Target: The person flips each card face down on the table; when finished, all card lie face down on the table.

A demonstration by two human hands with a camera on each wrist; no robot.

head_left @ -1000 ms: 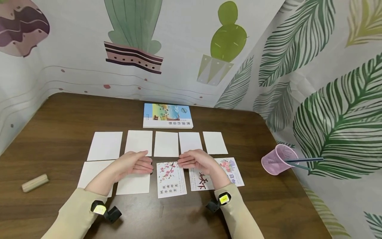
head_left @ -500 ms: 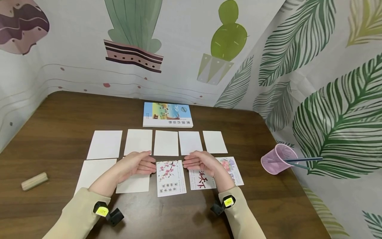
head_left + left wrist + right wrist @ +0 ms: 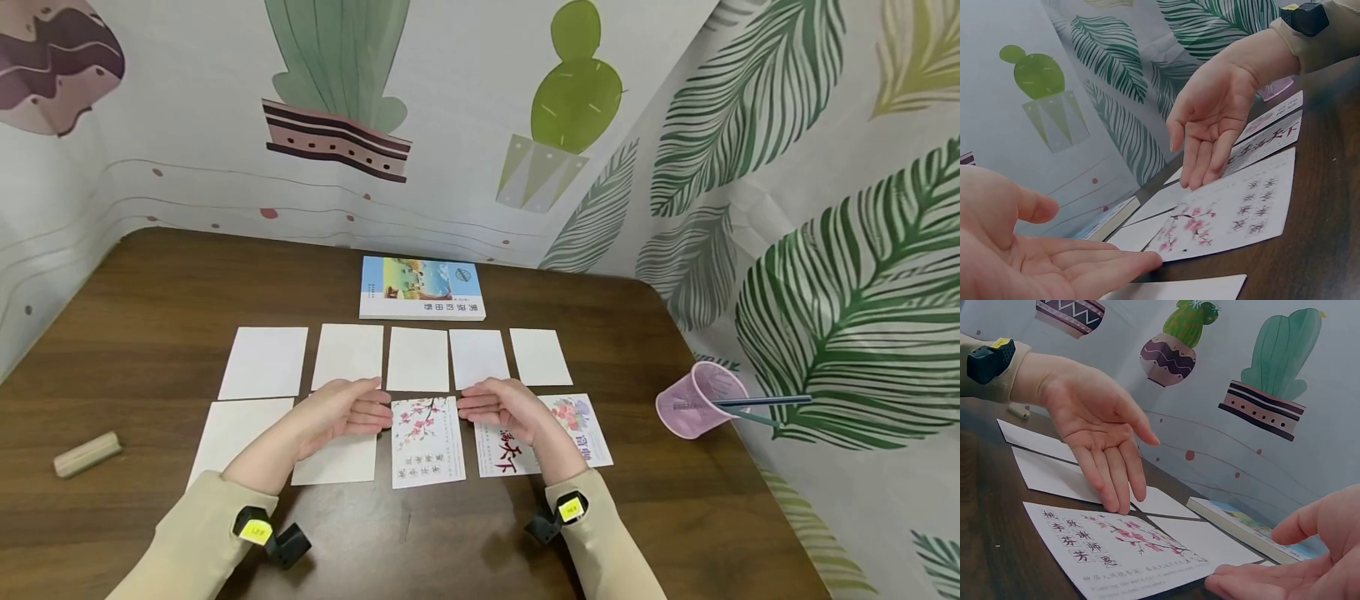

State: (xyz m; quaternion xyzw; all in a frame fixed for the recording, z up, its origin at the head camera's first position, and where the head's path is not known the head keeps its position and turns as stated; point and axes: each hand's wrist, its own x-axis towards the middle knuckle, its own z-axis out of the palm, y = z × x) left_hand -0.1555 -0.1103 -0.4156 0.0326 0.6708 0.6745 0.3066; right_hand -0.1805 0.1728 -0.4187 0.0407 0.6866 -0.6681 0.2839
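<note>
Up the table goes the blossom card [image 3: 427,440], nudged toward the book [image 3: 422,289] so its far edge now sits just short of the upper row of blank cards [image 3: 417,359], where a second ago it lay lower and skewed, poking out below its neighbours. Both hands have drawn apart a touch and squared up on either side of it: the left hand [image 3: 347,410] stands on edge at the card's left side, fingers straight and together, palm turned inward, and the right hand [image 3: 501,406] mirrors it on the right, hovering over the red-lettered card [image 3: 507,448]. Neither hand grips anything; fingers are loose and extended, and the left wrist view shows the left fingertips [image 3: 1141,262] right at the card's corner, touching or nearly so, too close to call. I'd judge this a straightening move: the card is being lined up with the lower row, flower card [image 3: 583,427] at the far end from it, two blank cards on the other side. Compared with the earlier frame, the card's tilt is mostly gone, and its near edge sits nearly level with the red-lettered card beside it. Book, pink cup [image 3: 699,402] and wooden block [image 3: 87,455] haven't budged.
</note>
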